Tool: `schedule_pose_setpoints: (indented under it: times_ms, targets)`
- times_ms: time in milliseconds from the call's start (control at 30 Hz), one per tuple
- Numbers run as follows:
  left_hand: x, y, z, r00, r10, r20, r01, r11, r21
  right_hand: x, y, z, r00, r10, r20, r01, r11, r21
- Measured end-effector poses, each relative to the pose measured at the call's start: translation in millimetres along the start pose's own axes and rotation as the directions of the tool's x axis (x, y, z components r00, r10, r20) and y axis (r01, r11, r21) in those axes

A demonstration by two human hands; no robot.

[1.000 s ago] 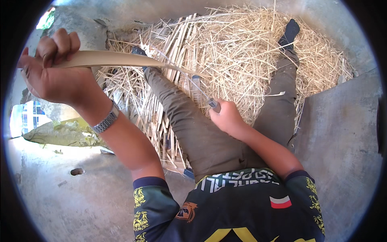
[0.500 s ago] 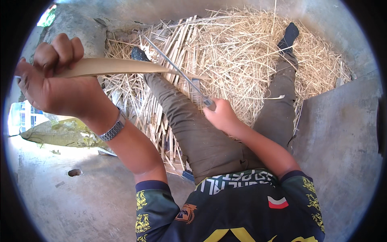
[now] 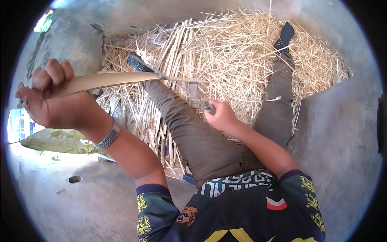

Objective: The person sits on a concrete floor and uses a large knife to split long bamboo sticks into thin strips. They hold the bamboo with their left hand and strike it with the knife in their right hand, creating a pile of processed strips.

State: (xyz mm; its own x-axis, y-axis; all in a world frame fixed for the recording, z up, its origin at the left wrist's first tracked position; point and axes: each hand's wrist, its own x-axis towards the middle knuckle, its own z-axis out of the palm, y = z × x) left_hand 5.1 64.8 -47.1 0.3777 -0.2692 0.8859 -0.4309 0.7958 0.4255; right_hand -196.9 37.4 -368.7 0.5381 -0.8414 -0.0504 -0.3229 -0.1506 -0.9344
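Head view: you sit on a grey concrete floor (image 3: 80, 209), legs stretched over a heap of dry yellow straw and split cane strips (image 3: 242, 52).
Left hand (image 3: 56, 105): your fingers are curled tight around one end of a long, flat, pale tan strip (image 3: 117, 78), raised at the left.
Right hand (image 3: 221, 117): your fingers are closed on the handle of a thin metal blade (image 3: 183, 89).
Strip: smooth, slightly bowed, its far end meeting the blade above your left knee.
Wrist: a metal-link watch (image 3: 109, 138).
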Motion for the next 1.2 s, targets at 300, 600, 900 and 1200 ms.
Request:
schedule_pose_setpoints:
  times_ms: [300, 600, 900, 1200]
  targets:
    - [-5.5, 5.5, -5.7, 0.998, 0.009, -0.063, -0.005, 0.998, 0.058, -21.1, -60.2, -17.1, 0.998, -0.054, 0.011, 0.055, 0.992, -0.114]
    - [-3.3, 10.5, 8.0, 0.998, -0.038, 0.056, 0.042, 0.997, -0.060, 6.1, 68.8, -8.3, 0.942, 0.327, 0.070, -0.308, 0.930, -0.202]
    - [2.3, -3.1, 1.2, 0.999, 0.025, -0.048, -0.022, 0.998, 0.053, 5.0, 5.4, -8.0, 0.994, 0.029, 0.105, -0.038, 0.996, 0.084]
    - [12.7, -8.2, 23.9, 0.999, 0.031, 0.011, -0.032, 0.991, 0.128, 16.6, 85.6, -12.2, 0.891, 0.454, 0.013, -0.415, 0.825, -0.385]
